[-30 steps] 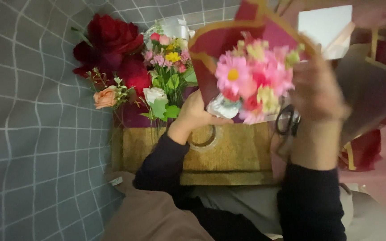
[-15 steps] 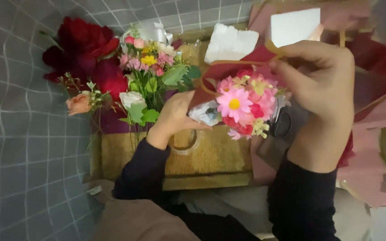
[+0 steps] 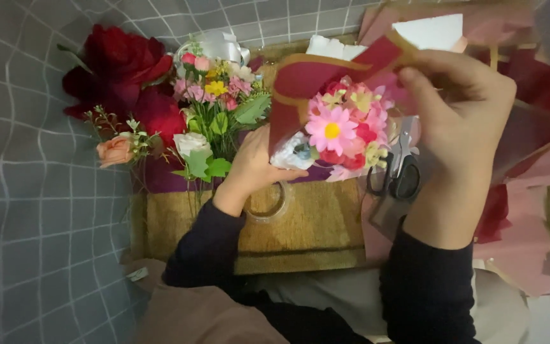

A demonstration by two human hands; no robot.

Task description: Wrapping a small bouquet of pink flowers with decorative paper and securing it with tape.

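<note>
Two hands work a small pink bouquet (image 3: 342,137) held above the wooden tabletop (image 3: 313,229). The left hand (image 3: 256,167) grips the bouquet from below at its white-wrapped base, fingers closed around it. The right hand (image 3: 459,118) pinches the edge of the dark red wrapping paper (image 3: 307,79) curling over the bouquet's top. Black-handled scissors (image 3: 397,172) lie just right of the bouquet. Beyond and left of it stand mixed small flowers (image 3: 214,105) and big red roses (image 3: 122,70).
</note>
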